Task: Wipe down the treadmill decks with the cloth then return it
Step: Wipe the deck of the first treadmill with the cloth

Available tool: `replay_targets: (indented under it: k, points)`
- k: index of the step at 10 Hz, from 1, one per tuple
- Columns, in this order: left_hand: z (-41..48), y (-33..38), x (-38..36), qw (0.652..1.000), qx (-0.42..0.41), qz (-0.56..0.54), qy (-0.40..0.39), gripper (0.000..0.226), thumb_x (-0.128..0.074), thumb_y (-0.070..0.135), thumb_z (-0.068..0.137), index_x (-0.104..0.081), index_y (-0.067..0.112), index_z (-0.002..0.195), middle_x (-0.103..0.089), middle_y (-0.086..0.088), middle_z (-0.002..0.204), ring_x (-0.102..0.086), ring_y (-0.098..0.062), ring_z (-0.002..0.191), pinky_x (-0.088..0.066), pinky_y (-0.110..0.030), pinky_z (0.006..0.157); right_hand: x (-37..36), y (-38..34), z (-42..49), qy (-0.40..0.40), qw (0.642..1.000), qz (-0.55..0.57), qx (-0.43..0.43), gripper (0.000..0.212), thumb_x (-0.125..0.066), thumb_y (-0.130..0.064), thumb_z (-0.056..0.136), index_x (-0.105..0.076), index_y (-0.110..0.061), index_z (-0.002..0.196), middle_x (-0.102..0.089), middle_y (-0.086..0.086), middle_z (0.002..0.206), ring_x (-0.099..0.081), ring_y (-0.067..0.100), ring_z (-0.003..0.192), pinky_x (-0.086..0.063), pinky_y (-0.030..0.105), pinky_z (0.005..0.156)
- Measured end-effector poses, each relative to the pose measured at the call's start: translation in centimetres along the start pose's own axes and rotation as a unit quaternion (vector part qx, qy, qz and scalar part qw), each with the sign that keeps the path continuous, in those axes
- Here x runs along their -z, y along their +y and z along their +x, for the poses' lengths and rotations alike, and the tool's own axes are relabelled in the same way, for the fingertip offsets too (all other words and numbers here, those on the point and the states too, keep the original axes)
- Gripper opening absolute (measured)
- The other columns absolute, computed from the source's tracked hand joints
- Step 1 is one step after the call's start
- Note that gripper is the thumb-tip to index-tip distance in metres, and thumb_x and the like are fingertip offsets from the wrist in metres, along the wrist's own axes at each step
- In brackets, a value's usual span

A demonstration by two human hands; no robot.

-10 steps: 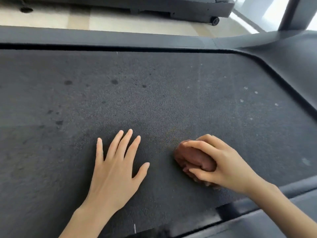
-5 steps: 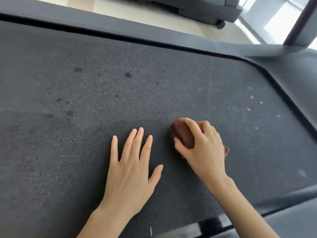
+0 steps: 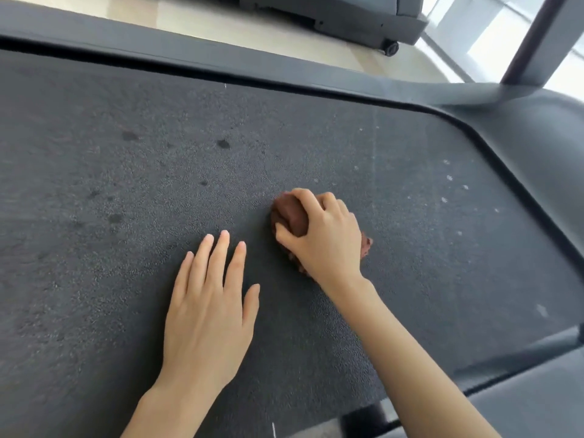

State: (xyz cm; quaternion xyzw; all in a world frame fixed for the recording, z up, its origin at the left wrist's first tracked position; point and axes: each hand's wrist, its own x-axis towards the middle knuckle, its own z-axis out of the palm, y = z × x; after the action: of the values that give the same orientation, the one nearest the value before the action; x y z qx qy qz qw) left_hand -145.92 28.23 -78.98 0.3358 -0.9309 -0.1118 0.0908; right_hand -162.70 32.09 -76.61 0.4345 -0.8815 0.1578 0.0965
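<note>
A dark grey treadmill deck (image 3: 126, 216) fills most of the view, with dark spots at its left and small pale specks at its right. My right hand (image 3: 325, 238) is closed over a bunched reddish-brown cloth (image 3: 289, 213) and presses it on the belt near the middle. My left hand (image 3: 208, 308) lies flat on the belt just left of the cloth, fingers spread, holding nothing.
Grey side rails (image 3: 284, 71) run along the far edge and the near right corner (image 3: 531, 403). A slanted upright post (image 3: 537, 39) rises at the top right. Another treadmill's base with a small wheel (image 3: 390, 47) stands on the pale floor beyond.
My right hand has pushed the cloth away from me across the belt, from the near edge toward the middle. My left hand stays flat beside it.
</note>
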Motion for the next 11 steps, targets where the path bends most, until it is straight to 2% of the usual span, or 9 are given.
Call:
replay_targets:
  k: [2, 3, 5, 6, 8, 9, 10, 11]
  points:
    - [0.1, -0.1, -0.2, 1.0, 0.001, -0.003, 0.012, 0.06, -0.027, 0.037, 0.089, -0.049, 0.003, 0.133, -0.043, -0.019, 0.142, -0.038, -0.035, 0.134, -0.034, -0.051, 0.108, 2.5, 2.2, -7.9, 0.02, 0.997, 0.019, 0.069, 0.045, -0.06, -0.051, 0.074, -0.063, -0.029, 0.113, -0.059, -0.001, 0.094, -0.057, 0.023, 0.085, -0.046, 0.036, 0.071]
    - [0.1, 0.0, -0.4, 1.0, 0.004, 0.0, 0.014, 0.06, -0.027, 0.037, 0.089, -0.049, 0.004, 0.134, -0.043, -0.019, 0.142, -0.038, -0.034, 0.134, -0.035, -0.051, 0.107, 2.6, 3.3, -7.3, 0.005, 0.999, 0.031, 0.042, 0.044, -0.059, -0.055, 0.07, -0.061, -0.038, 0.111, -0.059, -0.007, 0.092, -0.059, 0.018, 0.085, -0.05, 0.034, 0.069]
    - [0.0, 0.1, -0.2, 1.0, 0.006, 0.012, 0.003, 0.061, -0.025, 0.04, 0.091, -0.048, 0.004, 0.135, -0.042, -0.019, 0.143, -0.037, -0.034, 0.134, -0.034, -0.05, 0.108, 1.4, 6.1, 1.0, -0.009, 0.997, -0.01, -0.08, 0.047, -0.066, -0.049, 0.076, -0.056, -0.031, 0.118, -0.058, 0.005, 0.101, -0.057, 0.03, 0.101, -0.044, 0.036, 0.076]
    - [0.1, 0.1, -0.1, 1.0, 0.003, 0.011, 0.0, 0.062, -0.025, 0.041, 0.09, -0.048, 0.004, 0.134, -0.042, -0.019, 0.143, -0.037, -0.034, 0.134, -0.034, -0.051, 0.108, 1.5, 5.9, -0.3, 0.004, 0.998, -0.012, -0.067, 0.046, -0.066, -0.045, 0.077, -0.057, -0.027, 0.119, -0.057, 0.009, 0.097, -0.055, 0.034, 0.094, -0.045, 0.04, 0.077]
    - [0.0, 0.2, -0.4, 1.0, 0.003, 0.018, 0.002, 0.064, -0.025, 0.043, 0.091, -0.045, 0.003, 0.137, -0.039, -0.019, 0.145, -0.034, -0.034, 0.136, -0.031, -0.051, 0.11, 3.2, 5.6, -10.4, 0.056, 0.998, -0.008, -0.005, 0.047, -0.058, -0.054, 0.074, -0.058, -0.032, 0.115, -0.055, 0.0, 0.093, -0.056, 0.026, 0.083, -0.047, 0.039, 0.071]
    - [0.0, 0.2, -0.5, 1.0, -0.002, 0.023, 0.004, 0.065, -0.026, 0.044, 0.09, -0.044, 0.002, 0.137, -0.039, -0.02, 0.145, -0.034, -0.035, 0.136, -0.029, -0.051, 0.11, 3.4, 5.9, -10.0, 0.04, 0.999, 0.0, -0.014, 0.047, -0.056, -0.058, 0.07, -0.06, -0.035, 0.111, -0.058, -0.003, 0.091, -0.06, 0.024, 0.083, -0.051, 0.036, 0.069]
    - [-0.1, 0.1, -0.6, 1.0, -0.007, 0.026, 0.007, 0.066, -0.027, 0.044, 0.089, -0.045, 0.0, 0.135, -0.04, -0.022, 0.143, -0.035, -0.038, 0.134, -0.029, -0.053, 0.109, 2.6, 7.0, -5.2, 0.021, 0.998, -0.019, -0.063, 0.05, -0.058, -0.057, 0.071, -0.06, -0.03, 0.112, -0.059, 0.001, 0.091, -0.059, 0.028, 0.089, -0.047, 0.036, 0.071]
    - [-0.2, 0.1, -0.5, 0.999, -0.012, 0.034, 0.008, 0.069, -0.026, 0.046, 0.088, -0.046, -0.001, 0.134, -0.04, -0.023, 0.143, -0.035, -0.039, 0.134, -0.028, -0.053, 0.108, 2.0, 8.6, -0.4, -0.006, 0.993, -0.039, -0.115, 0.05, -0.059, -0.056, 0.078, -0.052, -0.027, 0.119, -0.056, 0.005, 0.104, -0.054, 0.03, 0.1, -0.043, 0.037, 0.078]
